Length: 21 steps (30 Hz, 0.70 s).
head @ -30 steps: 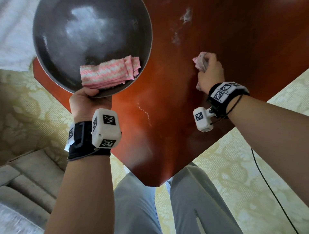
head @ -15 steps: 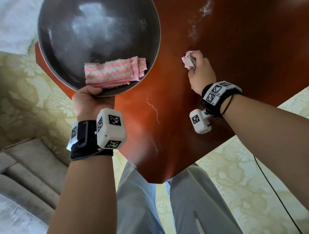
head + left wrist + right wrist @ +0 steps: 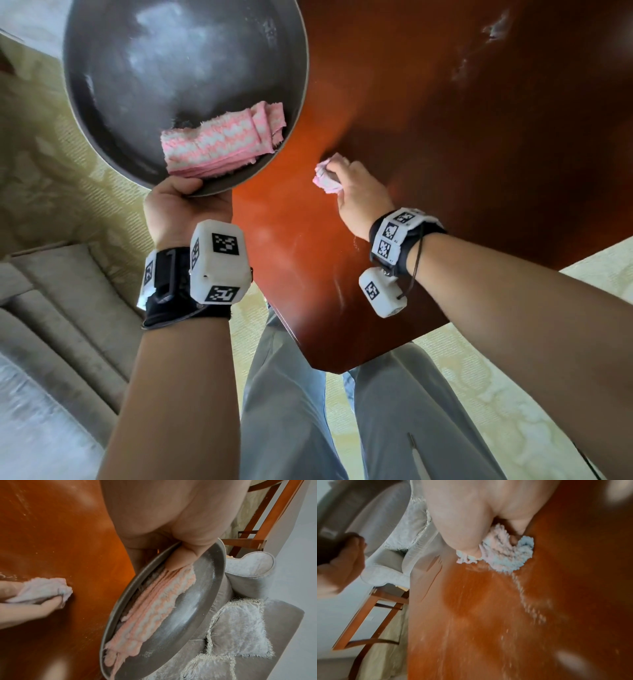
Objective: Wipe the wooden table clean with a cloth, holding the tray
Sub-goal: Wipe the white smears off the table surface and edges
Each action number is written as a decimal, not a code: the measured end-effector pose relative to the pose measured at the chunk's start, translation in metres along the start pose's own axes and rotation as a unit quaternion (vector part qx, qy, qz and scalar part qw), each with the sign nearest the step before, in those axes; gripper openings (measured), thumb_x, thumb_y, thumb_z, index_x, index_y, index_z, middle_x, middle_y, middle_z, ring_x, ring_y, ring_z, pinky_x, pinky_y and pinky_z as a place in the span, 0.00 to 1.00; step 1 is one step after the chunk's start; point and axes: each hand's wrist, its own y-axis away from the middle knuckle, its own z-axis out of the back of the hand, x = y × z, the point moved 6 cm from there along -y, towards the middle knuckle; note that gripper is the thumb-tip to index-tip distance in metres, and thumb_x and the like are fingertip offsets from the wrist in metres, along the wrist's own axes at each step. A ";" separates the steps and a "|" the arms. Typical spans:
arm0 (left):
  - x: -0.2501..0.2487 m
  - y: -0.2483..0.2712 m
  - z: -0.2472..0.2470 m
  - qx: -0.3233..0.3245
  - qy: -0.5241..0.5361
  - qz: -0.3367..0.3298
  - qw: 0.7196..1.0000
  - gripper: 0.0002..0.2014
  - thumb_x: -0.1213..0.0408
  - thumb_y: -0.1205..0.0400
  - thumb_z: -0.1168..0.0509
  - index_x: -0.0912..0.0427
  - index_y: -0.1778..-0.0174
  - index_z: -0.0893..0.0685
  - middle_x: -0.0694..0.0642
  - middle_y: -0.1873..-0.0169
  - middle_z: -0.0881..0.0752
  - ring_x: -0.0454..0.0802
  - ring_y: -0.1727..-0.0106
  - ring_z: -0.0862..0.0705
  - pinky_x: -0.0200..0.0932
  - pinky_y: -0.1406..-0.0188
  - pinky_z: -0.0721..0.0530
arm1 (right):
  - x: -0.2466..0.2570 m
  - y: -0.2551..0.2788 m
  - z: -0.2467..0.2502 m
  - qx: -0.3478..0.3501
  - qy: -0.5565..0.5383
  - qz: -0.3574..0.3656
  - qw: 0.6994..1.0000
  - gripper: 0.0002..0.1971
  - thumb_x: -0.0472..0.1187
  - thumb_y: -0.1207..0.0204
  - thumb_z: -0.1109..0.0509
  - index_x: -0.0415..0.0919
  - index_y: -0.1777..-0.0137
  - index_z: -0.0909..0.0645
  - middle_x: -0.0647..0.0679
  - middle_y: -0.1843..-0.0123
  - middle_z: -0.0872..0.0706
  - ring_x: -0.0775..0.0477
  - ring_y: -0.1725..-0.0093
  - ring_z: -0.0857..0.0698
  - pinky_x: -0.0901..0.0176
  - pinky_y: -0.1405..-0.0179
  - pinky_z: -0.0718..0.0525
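Note:
My left hand [image 3: 178, 202] grips the near rim of a round grey metal tray [image 3: 144, 68], held beside the table's left edge. A folded pink-and-white cloth [image 3: 222, 140] lies in the tray, with my thumb [image 3: 181, 559] on its end. My right hand [image 3: 356, 192] holds a bunched pink cloth [image 3: 325, 174] pressed on the reddish wooden table [image 3: 445, 137], a short way right of the tray. White powder streaks [image 3: 529, 605] trail on the wood behind the cloth [image 3: 503, 553]. More white smears [image 3: 493, 27] sit at the far right of the table.
A grey sofa with fringed cushions [image 3: 238, 628] stands left of the table, beyond the tray. A wooden chair frame [image 3: 267, 515] is behind it. Patterned beige carpet [image 3: 513, 394] surrounds the table, and my legs [image 3: 298, 411] stand at its near corner.
My right hand has swept the bunched cloth leftward and nearer, toward the tray. The thin white streak near the table's front is now smeared faint. The left hand keeps gripping the tray.

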 end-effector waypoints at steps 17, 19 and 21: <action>-0.043 -0.002 0.018 0.002 0.078 -0.045 0.996 0.24 0.80 0.40 0.47 0.73 0.50 0.16 0.68 0.49 0.13 0.67 0.48 0.11 0.57 0.47 0.12 | -0.003 -0.029 0.073 -0.101 -0.172 -0.083 0.976 0.16 0.36 0.17 0.38 0.45 0.31 0.25 0.54 0.43 0.16 0.55 0.48 0.15 0.74 0.53 0.18; -0.048 -0.002 0.019 -0.006 0.076 -0.045 0.996 0.26 0.80 0.39 0.47 0.72 0.46 0.17 0.68 0.43 0.14 0.68 0.40 0.13 0.59 0.41 0.14 | -0.009 -0.043 0.088 -0.130 -0.134 -0.087 0.979 0.16 0.36 0.18 0.38 0.44 0.31 0.24 0.51 0.40 0.16 0.52 0.43 0.16 0.63 0.44 0.16; -0.052 -0.001 0.022 -0.009 0.077 -0.044 0.996 0.28 0.80 0.38 0.48 0.71 0.41 0.18 0.68 0.37 0.16 0.68 0.33 0.16 0.60 0.39 0.14 | -0.015 -0.052 0.097 -0.163 -0.085 -0.097 0.978 0.16 0.35 0.19 0.39 0.45 0.33 0.22 0.47 0.39 0.17 0.46 0.42 0.16 0.56 0.42 0.18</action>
